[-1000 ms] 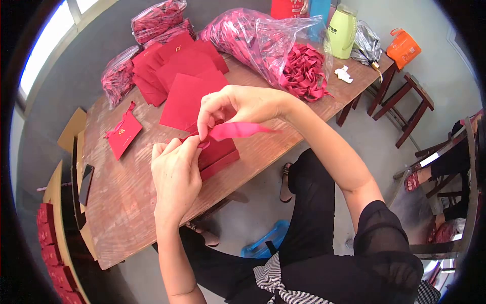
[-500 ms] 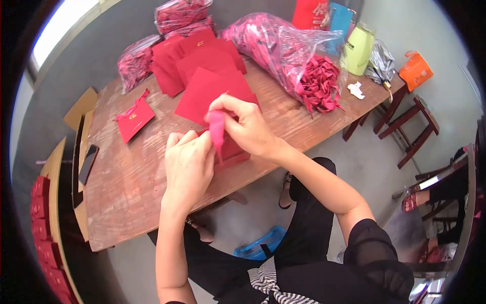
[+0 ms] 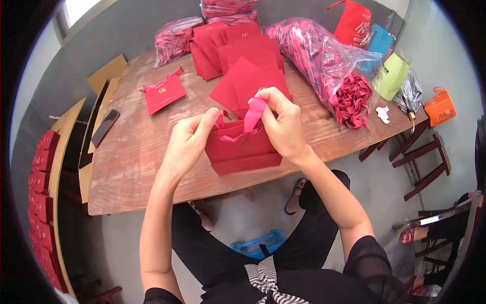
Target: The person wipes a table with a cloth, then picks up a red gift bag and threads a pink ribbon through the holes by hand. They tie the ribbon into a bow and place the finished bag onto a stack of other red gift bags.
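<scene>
A red paper gift bag (image 3: 243,158) is near the front edge of the table, between my two hands. My right hand (image 3: 284,129) pinches a loop of pink ribbon (image 3: 254,112) above the bag's top edge. On the other side, my left hand (image 3: 186,142) is closed at the bag's upper left corner, with pink ribbon showing at its fingertips. A stretch of ribbon hangs across the front of the bag. Behind it lie several flat red bags (image 3: 248,86), spread over one another. A finished-looking red bag with a ribbon bow (image 3: 167,100) lies flat to the left.
A clear plastic sack of ribbons (image 3: 316,63) spills out ribbon pieces (image 3: 352,101) at the right. A phone (image 3: 105,128) lies by the left edge, near a cardboard box (image 3: 93,121). A green bottle (image 3: 393,76) and a folded umbrella (image 3: 409,93) stand far right. Red bags (image 3: 40,205) fill the lower left.
My hands have moved apart, and the bag's front now shows between them. The right hand has drawn the ribbon right into a loop. The whole view has shifted.
</scene>
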